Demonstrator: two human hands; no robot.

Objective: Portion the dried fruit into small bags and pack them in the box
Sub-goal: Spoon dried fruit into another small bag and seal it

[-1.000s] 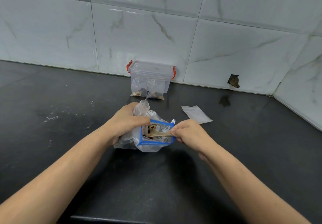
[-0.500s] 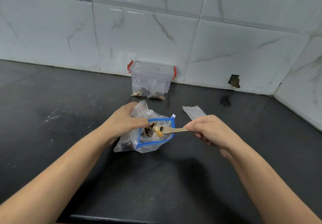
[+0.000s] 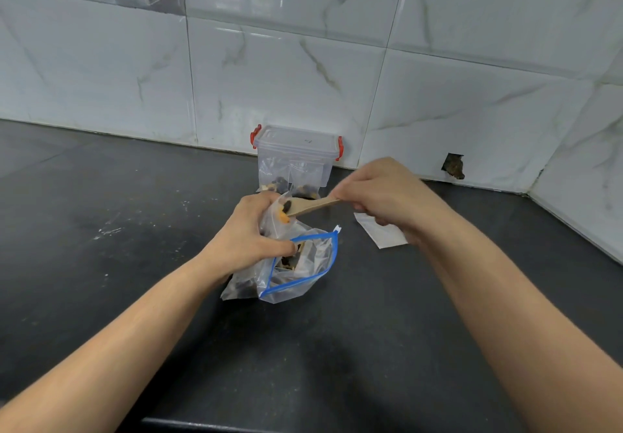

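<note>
filling step: right hand (image 3: pixel 387 196) pinches the spoon (image 3: pixel 312 206), loaded with fruit (image 3: pixel 285 215), at the small bag (image 3: pixel 274 221) that left hand (image 3: pixel 251 235) grips beside the big bag (image 3: pixel 300 269). next, tip it in without spilling. box (image 3: pixel 296 157) waits behind.

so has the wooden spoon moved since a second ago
Yes. The wooden spoon has come up out of the big blue-rimmed bag, toward the clear box at the wall, with fruit on it.
</note>
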